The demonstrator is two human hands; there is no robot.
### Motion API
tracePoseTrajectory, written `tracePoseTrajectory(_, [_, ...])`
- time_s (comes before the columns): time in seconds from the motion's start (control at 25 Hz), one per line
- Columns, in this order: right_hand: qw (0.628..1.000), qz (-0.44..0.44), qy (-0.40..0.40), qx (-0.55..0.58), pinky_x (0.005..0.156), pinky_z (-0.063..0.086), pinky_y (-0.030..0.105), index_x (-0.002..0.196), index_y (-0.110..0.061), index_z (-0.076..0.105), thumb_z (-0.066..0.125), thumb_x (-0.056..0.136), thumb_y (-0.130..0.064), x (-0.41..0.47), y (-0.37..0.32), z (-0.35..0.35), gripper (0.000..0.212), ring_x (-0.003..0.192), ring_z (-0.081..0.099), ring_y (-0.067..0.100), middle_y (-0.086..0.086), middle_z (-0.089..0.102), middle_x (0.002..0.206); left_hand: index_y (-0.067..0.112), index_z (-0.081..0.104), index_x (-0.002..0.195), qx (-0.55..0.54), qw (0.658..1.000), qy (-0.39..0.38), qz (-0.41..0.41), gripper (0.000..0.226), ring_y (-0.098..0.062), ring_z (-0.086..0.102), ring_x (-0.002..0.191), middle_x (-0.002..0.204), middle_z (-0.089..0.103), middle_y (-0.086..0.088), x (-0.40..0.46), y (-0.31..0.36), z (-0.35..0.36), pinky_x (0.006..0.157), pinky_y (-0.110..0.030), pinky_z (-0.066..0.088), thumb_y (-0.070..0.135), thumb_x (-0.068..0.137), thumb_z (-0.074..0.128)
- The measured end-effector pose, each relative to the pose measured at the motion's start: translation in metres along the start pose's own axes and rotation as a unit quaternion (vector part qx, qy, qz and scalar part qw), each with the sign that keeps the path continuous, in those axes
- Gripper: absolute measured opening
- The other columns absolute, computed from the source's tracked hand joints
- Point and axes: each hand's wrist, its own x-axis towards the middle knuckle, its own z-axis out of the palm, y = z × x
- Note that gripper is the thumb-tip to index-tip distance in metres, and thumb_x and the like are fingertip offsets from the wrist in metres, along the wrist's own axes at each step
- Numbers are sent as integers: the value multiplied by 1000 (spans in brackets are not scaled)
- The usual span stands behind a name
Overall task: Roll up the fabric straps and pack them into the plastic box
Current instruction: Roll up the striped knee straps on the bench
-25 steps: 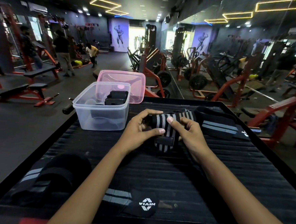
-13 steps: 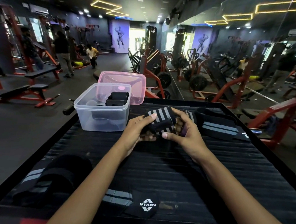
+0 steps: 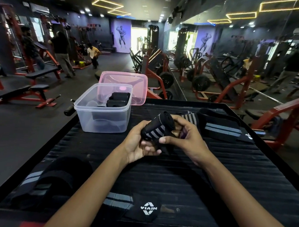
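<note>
The person holds a rolled strap [image 3: 159,127] up off the black ribbed platform [image 3: 229,172], near the middle of it. The roll is black with grey stripes and tilts up toward one o'clock. The left hand [image 3: 139,144] cups it from below, with the fingers curled under the roll and the thumb on its side. The right hand [image 3: 184,133] wraps it from the right, with the fingers bent over the top and the thumb pressed on the lower front. Both hands are clamped on this one roll.

At eleven o'clock from the hands stands the clear plastic box [image 3: 102,110], near the far left edge of the platform. Dark rolled straps [image 3: 117,99] lie inside it. A pink lid [image 3: 124,84] leans just behind the box and touches it.

At two o'clock lies a flat strap [image 3: 222,130] with a grey stripe, near the right hand. I cannot tell if they touch. At six o'clock, close to the near edge, lies a long strap [image 3: 118,200] with a white logo on its end. At eight o'clock sits a big, loose black strap [image 3: 57,176].

Beyond the platform are red weight benches [image 3: 25,94], and people [image 3: 62,52] stand far off at ten o'clock.
</note>
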Motion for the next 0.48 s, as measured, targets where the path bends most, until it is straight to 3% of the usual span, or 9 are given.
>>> tracePoseTrajectory(0.04, [1000, 0, 6, 3, 84, 54, 23, 114, -7, 59, 76, 63, 5, 0, -1, -1, 55, 95, 67, 13, 2, 72, 99, 10, 66, 66, 10, 1000, 0, -6, 55, -10, 33, 32, 35, 33, 2, 1, -1, -1, 55, -30, 54, 44, 95, 34])
tracePoseTrajectory(0.12, [1000, -2, 28, 10, 87, 52, 34, 113, -8, 62, 79, 62, -3, 0, 0, -2, 54, 92, 64, 24, 23, 69, 100, 12, 68, 77, 72, 997, 18, 20, 60, -14, 44, 42, 46, 46, -3, 4, -3, -1, 58, -33, 55, 56, 95, 32])
tracePoseTrajectory(0.2, [998, -2, 56, 12, 91, 46, 45, 114, -4, 63, 81, 62, -8, 2, 1, -3, 55, 93, 58, 30, 41, 58, 107, 17, 70, 95, 130, 987, 36, 92, 63, -18, 62, 68, 78, 68, -8, 9, -4, 0, 69, -37, 57, 64, 92, 28])
tracePoseTrajectory(0.28, [997, 7, 75, 22, 92, 48, 42, 114, 2, 61, 78, 63, -6, 3, 2, -4, 55, 95, 60, 30, 36, 62, 106, 19, 66, 110, 148, 975, 18, 166, 54, -19, 67, 95, 110, 69, -9, 10, -5, 2, 77, -35, 56, 61, 91, 38])
tracePoseTrajectory(0.32, [996, 10, 80, 25, 90, 50, 37, 114, 2, 62, 78, 64, -5, 4, 2, -4, 53, 93, 62, 27, 28, 67, 101, 20, 64, 112, 161, 967, 8, 195, 46, -18, 66, 100, 117, 66, -9, 10, -5, 2, 75, -32, 55, 57, 90, 46])
tracePoseTrajectory(0.4, [996, 12, 87, 29, 82, 54, 27, 111, 0, 64, 77, 64, -6, 3, 2, -3, 49, 86, 67, 19, 10, 72, 88, 24, 61, 106, 193, 954, 10, 231, 32, -16, 66, 94, 109, 65, -5, 8, -6, 4, 70, -26, 55, 49, 87, 56])
tracePoseTrajectory(0.48, [995, 12, 92, 39, 80, 55, 24, 108, 3, 65, 77, 65, -7, 3, 2, -3, 46, 86, 70, 18, 9, 74, 91, 25, 57, 103, 206, 947, 20, 245, 29, -14, 65, 81, 92, 65, 2, 7, -8, 6, 63, -27, 55, 47, 84, 53])
